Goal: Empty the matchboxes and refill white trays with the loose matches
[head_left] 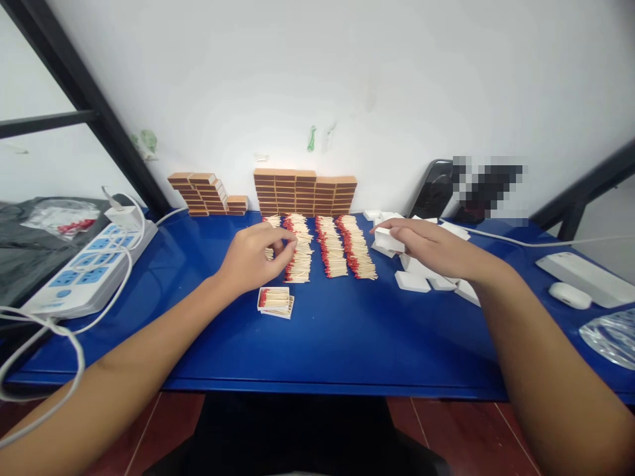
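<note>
My left hand [260, 254] is over the two left rows of red-tipped matches [298, 261], its thumb and forefinger curled close together. Whether matches are between those fingertips is too small to tell. My right hand [429, 246] grips a white matchbox tray [389, 239] between thumb and fingers, just above a loose pile of similar white trays [413, 282]. Below my left hand, two trays filled with matches [274, 299] lie stacked on the blue table [342, 344]. Two more match rows [331, 248] run side by side between my hands.
Brown matchboxes [305, 193] are stacked along the wall, with another stack [201, 195] farther left. A power strip [89, 264] with white cables lies at left. A black phone [432, 188] leans on the wall. At right are a white earbud case [570, 295] and clear plastic [611, 336].
</note>
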A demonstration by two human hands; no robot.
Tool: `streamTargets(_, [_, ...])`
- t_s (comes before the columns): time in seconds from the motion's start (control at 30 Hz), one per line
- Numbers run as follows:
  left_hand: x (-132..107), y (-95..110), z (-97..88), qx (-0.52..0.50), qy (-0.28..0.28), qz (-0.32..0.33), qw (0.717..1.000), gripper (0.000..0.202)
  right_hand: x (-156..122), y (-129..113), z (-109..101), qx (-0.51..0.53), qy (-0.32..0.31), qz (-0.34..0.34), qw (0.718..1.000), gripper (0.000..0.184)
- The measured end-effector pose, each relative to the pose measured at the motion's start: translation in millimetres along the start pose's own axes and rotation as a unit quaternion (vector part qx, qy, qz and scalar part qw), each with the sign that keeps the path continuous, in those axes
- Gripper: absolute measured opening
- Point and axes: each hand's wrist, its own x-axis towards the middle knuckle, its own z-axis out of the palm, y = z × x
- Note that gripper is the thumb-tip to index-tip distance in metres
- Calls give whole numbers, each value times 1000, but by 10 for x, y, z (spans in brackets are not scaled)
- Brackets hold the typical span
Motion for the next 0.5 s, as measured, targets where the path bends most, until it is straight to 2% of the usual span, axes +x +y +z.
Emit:
streamTargets(0.13, [-2,-5,2,1,7,11,1000,13,31,29,-13,-64,-4,38,997,50])
streamTargets(0.3, [4,4,-8,5,12,7,1000,13,57,128,-72,-190,79,136,969,47])
streamTargets(0.5, [3,8,-10,4,5,6,1000,14,35,93,-143,-203,107,233,945,52])
